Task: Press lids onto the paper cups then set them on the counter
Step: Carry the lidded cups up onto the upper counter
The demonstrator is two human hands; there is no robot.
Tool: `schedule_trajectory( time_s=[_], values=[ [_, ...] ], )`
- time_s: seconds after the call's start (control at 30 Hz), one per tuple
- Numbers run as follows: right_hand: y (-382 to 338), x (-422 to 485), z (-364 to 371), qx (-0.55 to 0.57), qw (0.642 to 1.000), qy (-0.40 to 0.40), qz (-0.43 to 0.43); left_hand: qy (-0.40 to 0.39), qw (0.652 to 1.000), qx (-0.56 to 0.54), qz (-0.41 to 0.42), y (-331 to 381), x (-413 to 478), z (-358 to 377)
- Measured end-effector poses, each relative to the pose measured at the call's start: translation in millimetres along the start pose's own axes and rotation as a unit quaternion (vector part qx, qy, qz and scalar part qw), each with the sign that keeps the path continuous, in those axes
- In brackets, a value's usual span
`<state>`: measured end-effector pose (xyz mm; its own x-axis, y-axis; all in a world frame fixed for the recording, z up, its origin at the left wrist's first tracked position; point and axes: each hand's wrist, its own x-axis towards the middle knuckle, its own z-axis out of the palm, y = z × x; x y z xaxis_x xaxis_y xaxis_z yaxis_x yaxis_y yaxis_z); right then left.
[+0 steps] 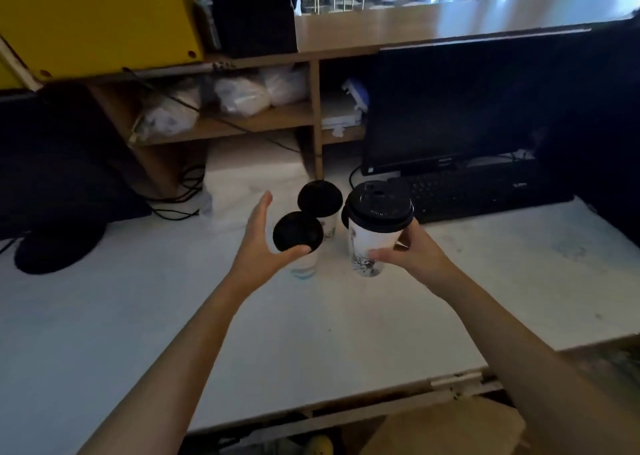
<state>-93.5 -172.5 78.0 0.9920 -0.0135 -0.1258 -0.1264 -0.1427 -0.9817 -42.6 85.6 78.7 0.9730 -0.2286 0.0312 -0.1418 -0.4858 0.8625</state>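
Three white paper cups with black lids are near the middle of the white counter [173, 316]. My right hand [412, 253] grips the printed cup [367, 243] by its side and holds it slightly tilted, its lid [379, 205] on top. My left hand [258, 243] is open beside the near-left cup, whose lid [298, 231] hides most of it. The fingers are spread upward and the thumb lies across the cup's front under the lid. A third lidded cup [320, 198] stands just behind, between the two hands.
A black keyboard [485, 195] and a dark monitor [450, 108] sit right of the cups. Wooden shelves [242, 122] with plastic bags stand behind, under a higher wooden counter [450, 21]. A round black object [59, 246] and cables [183, 205] lie at the left.
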Motion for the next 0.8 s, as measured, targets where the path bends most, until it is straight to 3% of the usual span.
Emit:
schedule_trajectory(
  time_s=[0.17,0.47,0.67,0.8],
  values=[
    [17,9,19,0.013,0.999,0.031,0.025,-0.049,0.993,-0.034,-0.100,-68,4,19],
    [24,11,27,0.051,0.997,0.050,0.037,-0.020,0.989,-0.115,-0.087,-92,22,56],
    [6,6,16,0.048,0.997,0.057,0.036,-0.039,0.987,-0.122,-0.094,-68,22,38],
    [-21,-2,1,0.051,0.997,0.060,0.014,-0.037,0.989,-0.129,-0.055,-22,24,11]
  ],
)
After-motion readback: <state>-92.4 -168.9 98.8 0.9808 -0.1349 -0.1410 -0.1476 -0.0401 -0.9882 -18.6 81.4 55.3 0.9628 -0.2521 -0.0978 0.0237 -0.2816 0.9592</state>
